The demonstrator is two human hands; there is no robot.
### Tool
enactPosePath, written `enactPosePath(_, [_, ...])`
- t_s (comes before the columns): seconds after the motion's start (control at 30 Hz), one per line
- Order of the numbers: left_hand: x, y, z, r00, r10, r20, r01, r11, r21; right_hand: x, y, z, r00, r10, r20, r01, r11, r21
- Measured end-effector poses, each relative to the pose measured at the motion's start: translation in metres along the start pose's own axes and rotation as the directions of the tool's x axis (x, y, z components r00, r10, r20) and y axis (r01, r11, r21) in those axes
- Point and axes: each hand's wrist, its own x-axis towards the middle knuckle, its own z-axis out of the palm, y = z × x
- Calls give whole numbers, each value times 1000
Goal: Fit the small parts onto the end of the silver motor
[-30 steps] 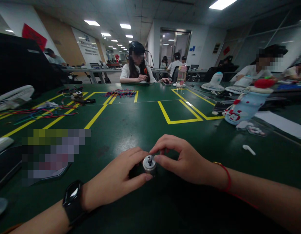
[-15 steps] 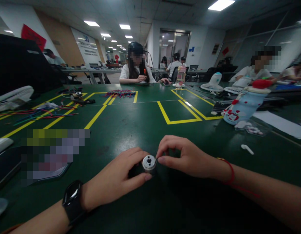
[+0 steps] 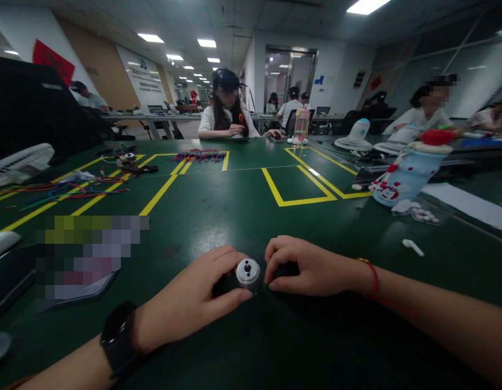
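Green matting with yellow taped boxes covers a long table (image 3: 243,211) in a wide, ceiling-lit workroom. At its near edge the left hand (image 3: 190,300) grips a small metal cylinder (image 3: 248,273), thumb below and fingers curled over the dark part behind it, so the hand is closed on it and the silver face with its centre hole points toward the camera. A black watch (image 3: 116,338) sits on that wrist. Just right of the cylinder, the right hand (image 3: 308,268) rests on the mat with its fingers curled under into a loose fist, knuckles almost touching the silver rim; whether it holds anything inside cannot be told. A red cord bracelet (image 3: 373,279) circles that wrist.

Right of the cylinder and farther out, a small white piece (image 3: 412,247) lies on the mat, and beyond it a pale blue bottle with a red cap (image 3: 409,173) leans beside a sheet of white paper (image 3: 466,205). Left of the cylinder, well apart, loose coloured wires (image 3: 68,190) spread across the mat, with a white fan (image 3: 21,162) at the edge. Straight beyond the cylinder, at the far side, lies a second wire bundle (image 3: 201,156); a person in a white shirt (image 3: 229,116) sits behind it, with a clear drink bottle (image 3: 302,125) nearby.
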Motion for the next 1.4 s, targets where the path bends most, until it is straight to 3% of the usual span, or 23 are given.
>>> enactPosePath(0.13, [-2,3,-2,1000,0,4,0,1000,-5,-1,-1,-2,999,31,-31,-29,996,85])
enactPosePath(0.23, [-5,4,-2,1000,-5,4,5,1000,-8,-1,8,-3,980,150,-129,-112,958,264])
enactPosePath(0.37, [-7,2,-4,1000,-12,1,12,1000,-9,2,26,-6,868,357,-345,-212,895,393])
enactPosePath(0.43, [-7,1,-5,1000,-15,3,15,1000,-15,5,33,-7,812,393,-430,-235,897,375])
enactPosePath(0.5, [-7,1,-5,1000,-14,8,14,1000,-21,7,38,-7,791,402,-461,-249,900,358])
enactPosePath(0.67, [-6,2,-4,1000,-13,16,13,1000,-24,5,37,-4,816,391,-426,-283,912,296])
enactPosePath(0.87, [-5,5,-3,1000,-15,26,16,999,-38,-1,30,-4,897,316,-309,-271,946,180])
enactPosePath(1.0, [-4,7,-3,1000,5,30,-3,998,-64,-5,19,-10,990,91,-109,-85,994,62])
enactPosePath(1.13, [-3,7,-3,999,9,37,-7,998,-64,-6,9,-6,998,-47,-28,46,998,-36])
enactPosePath(1.23, [-3,6,-4,999,9,42,-6,998,-56,-2,4,2,997,-53,-58,50,997,-52])
enactPosePath(1.3, [-5,4,-4,999,8,41,-6,999,-47,2,0,5,985,-33,-170,31,999,-17])
enactPosePath(1.4, [-7,2,-5,999,11,32,-10,1000,-29,9,-11,7,931,-8,-366,23,999,37])
